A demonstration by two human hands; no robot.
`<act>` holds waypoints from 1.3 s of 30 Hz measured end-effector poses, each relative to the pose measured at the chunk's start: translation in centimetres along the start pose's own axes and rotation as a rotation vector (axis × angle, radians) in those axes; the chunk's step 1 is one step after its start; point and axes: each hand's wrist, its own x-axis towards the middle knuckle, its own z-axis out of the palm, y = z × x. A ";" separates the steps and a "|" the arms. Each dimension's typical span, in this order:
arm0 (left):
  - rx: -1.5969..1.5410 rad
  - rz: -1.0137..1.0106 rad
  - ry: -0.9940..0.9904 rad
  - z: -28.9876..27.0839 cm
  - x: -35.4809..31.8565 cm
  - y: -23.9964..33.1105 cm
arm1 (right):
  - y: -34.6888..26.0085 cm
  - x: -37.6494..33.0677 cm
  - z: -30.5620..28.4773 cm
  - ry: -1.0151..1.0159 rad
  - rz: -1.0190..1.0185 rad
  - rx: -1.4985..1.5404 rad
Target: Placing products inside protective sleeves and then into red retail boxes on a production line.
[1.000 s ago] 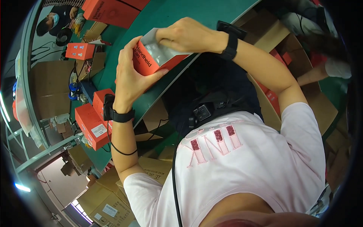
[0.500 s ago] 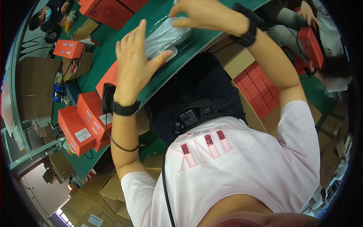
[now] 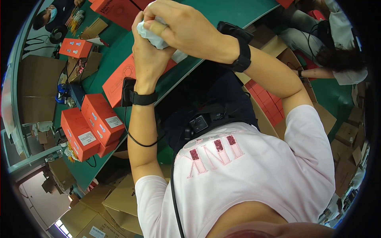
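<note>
A whitish plastic-wrapped bundle (image 3: 158, 42) is held up over the near edge of the green table. My left hand (image 3: 149, 59) is wrapped round it from below and the left. From above, my right hand (image 3: 190, 31) reaches across with bent fingers and grips the crumpled wrapping at the top. What lies inside the plastic is hidden. Beneath my hands a flat red carton (image 3: 119, 82) rests on the green table (image 3: 97, 81), partly covered by my left forearm.
Red boxes (image 3: 102, 119) are stacked left of my left arm. Farther back stand another red box (image 3: 74, 48) and a large red carton (image 3: 117, 14). An open cardboard box with red boxes (image 3: 264, 95) sits below the table edge. Co-workers are at the upper left and right.
My hands have come together from either side of the plastic-wrapped bundle. It was lying flat on the table and is now lifted and gripped between them. The co-worker at right has bent down.
</note>
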 end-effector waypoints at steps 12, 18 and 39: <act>-1.630 -0.147 0.386 -9.4 -0.3 -1.0 | 0.1 -3.6 -4.9 0.059 -0.072 -0.045; -1.777 -0.513 0.368 -8.3 -2.1 -0.1 | -9.5 -2.9 -5.7 -0.084 -0.151 0.230; -1.422 -0.436 0.366 -7.5 -4.8 1.5 | -5.5 -5.9 -3.1 -0.496 0.888 0.970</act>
